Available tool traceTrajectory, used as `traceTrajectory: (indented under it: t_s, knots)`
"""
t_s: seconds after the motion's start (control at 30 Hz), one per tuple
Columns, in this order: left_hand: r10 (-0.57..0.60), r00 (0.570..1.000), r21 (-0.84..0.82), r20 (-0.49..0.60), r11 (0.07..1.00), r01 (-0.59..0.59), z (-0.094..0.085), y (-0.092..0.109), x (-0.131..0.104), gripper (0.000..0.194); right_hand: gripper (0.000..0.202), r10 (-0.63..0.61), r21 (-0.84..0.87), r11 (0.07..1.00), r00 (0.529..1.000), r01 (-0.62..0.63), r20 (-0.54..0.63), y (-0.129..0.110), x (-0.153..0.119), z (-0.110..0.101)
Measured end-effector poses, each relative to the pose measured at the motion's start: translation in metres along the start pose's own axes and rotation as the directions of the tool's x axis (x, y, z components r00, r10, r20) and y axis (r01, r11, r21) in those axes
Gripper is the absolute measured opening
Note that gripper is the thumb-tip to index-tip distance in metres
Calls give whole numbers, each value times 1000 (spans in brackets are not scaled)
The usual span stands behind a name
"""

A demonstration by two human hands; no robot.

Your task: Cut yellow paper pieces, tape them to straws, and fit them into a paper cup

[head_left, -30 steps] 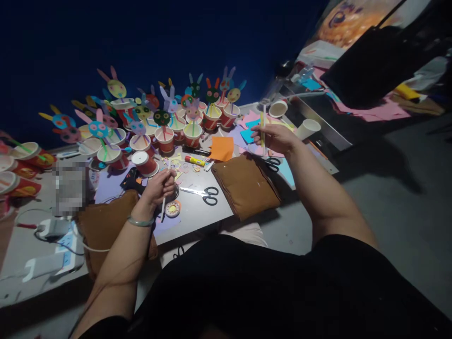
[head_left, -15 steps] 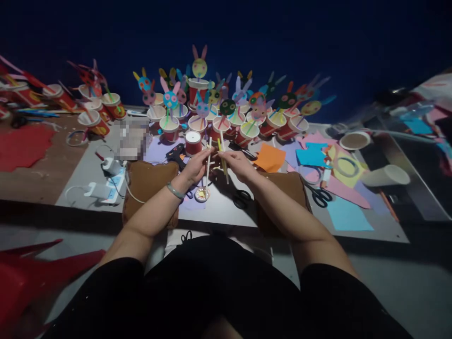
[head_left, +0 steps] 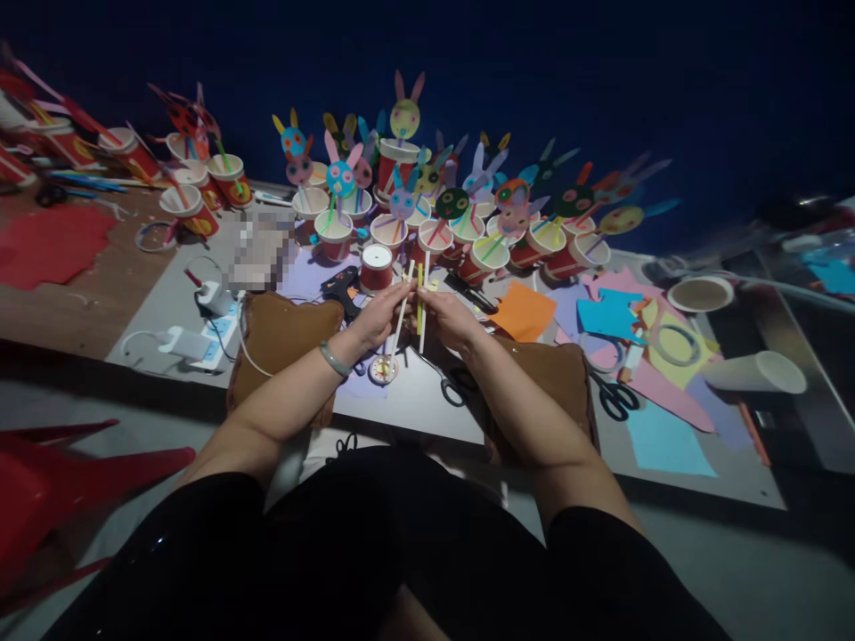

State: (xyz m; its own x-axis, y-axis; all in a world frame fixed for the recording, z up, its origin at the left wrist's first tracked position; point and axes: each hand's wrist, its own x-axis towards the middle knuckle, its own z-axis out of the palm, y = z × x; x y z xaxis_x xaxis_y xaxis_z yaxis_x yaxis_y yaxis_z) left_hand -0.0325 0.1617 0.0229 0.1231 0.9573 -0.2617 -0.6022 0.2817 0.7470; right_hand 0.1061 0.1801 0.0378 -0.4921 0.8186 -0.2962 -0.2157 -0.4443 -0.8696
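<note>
My left hand pinches a thin white stick between thumb and fingers. Close beside it, my right hand grips a yellow stick along with another white stick. The sticks stand nearly upright and side by side between the fingertips; whether they touch is unclear. Just below lies a small round disc with a coloured print. Scissors with black handles rest partly in shadow under my right wrist. Behind my left fingers are an upturned red paper cup and a black glue gun.
Red paper cups with rabbit-head figures crowd the table's back. Brown cushions lie under both forearms. At left are a power strip and red paper; at right, orange paper, scissors and tape rolls.
My hands have come closer together, bringing the yellow and white sticks nearer the left hand's white stick. The camera view has tilted and shifted slightly.
</note>
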Motion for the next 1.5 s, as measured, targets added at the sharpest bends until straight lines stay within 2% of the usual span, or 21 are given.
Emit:
traceTrajectory:
  t_s: [0.2, 0.37, 0.57, 0.77, 1.0, 1.13, 1.33, 1.5]
  knots:
    - [-2, 997, 126, 71, 992, -7, 0, 1, -6, 30, 42, -27, 1, 1000, 996, 27, 81, 10, 4, 0]
    - [42, 992, 154, 117, 986, -60, -6, 0, -2, 33, 51, -22, -87, 996, 991, 34, 130, 12, 2, -2]
    - [35, 997, 182, 64, 982, -46, -4, 4, -7, 40, 49, -8, -105, 994, 989, 24, 146, 8, -3, 0]
    - [118, 993, 179, 15, 977, -119, -2, 6, -8, 31, 43, 91, -124, 989, 988, -75, 126, 1, -6, 0]
    - [138, 990, 176, -20, 976, -132, -3, 8, -4, 23, 44, 59, -91, 995, 985, -44, 164, 4, -5, -3]
    - [189, 982, 180, -20, 967, -183, -2, 10, -3, 16, 42, 45, -90, 996, 980, -28, 192, 4, -4, -5]
    - [217, 973, 173, -74, 964, -202, -1, 13, -3, 13, 41, 60, -95, 995, 972, -39, 228, 0, -5, -10]
    - [205, 976, 152, -74, 969, -193, -3, 14, -4, 16, 43, 96, -133, 989, 972, -68, 217, -5, -8, -13]
